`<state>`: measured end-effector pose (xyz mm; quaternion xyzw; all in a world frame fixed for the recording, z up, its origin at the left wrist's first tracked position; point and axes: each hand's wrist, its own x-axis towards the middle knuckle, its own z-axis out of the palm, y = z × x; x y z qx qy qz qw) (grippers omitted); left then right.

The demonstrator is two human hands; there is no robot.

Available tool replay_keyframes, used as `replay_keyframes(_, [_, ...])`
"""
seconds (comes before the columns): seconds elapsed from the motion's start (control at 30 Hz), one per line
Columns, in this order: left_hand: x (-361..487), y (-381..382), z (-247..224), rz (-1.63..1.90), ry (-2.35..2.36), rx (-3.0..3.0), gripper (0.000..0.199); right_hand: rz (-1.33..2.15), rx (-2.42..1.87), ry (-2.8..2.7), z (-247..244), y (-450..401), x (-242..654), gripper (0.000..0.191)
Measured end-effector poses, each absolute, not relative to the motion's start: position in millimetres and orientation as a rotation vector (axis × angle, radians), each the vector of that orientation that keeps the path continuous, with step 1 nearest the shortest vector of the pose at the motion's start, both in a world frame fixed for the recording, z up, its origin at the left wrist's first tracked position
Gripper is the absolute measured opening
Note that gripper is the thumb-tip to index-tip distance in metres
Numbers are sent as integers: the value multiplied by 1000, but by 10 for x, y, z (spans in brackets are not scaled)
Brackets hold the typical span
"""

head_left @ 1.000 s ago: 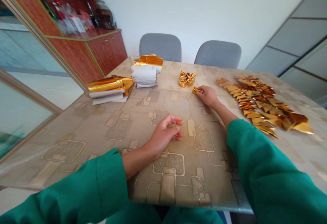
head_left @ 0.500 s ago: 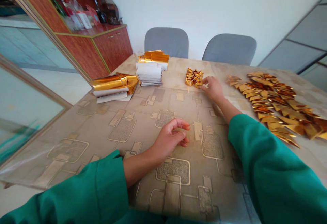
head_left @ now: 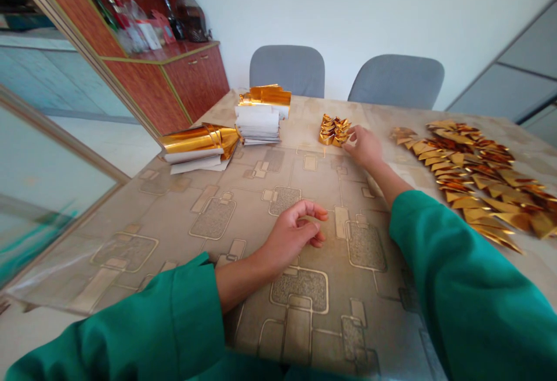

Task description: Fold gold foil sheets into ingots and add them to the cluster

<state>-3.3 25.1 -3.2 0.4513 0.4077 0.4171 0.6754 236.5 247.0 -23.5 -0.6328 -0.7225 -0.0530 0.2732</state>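
Observation:
On the patterned table cover, my left hand point(head_left: 300, 227) rests with its fingers loosely curled, a gap between thumb and fingertips and nothing in it. My right hand point(head_left: 363, 144) reaches farther out, at the right edge of a small cluster of folded gold foil paper pieces point(head_left: 334, 130). Its thumb and forefinger are apart, right beside the nearest piece; whether they touch it is hard to see. A large spread of folded gold paper pieces point(head_left: 474, 172) lies in rows to the right of that hand.
Two stacks of gold and white paper sheets, the nearer stack point(head_left: 198, 146) and the farther stack point(head_left: 260, 123), lie at the table's far left. Two grey chairs, the left chair point(head_left: 287, 71) and the right chair point(head_left: 398, 79), stand behind the table. A reddish wooden cabinet point(head_left: 195, 82) stands at back left.
The whole view has shifted slightly, so everything appears a little farther right. My right thumb and forefinger look slightly farther apart beside the cluster. My left hand keeps its pose.

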Motion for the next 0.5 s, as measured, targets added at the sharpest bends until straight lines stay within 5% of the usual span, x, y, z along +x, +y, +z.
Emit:
replay_keyframes(0.37, [-226,617,-7,1093,980,1285,14,184,-1644,-1839,-143,1627,2453,15])
replay_keyframes(0.5, [-644,973,153,1187,1214,1733,17,567,-1424,-1716,-62,962,2419,23])
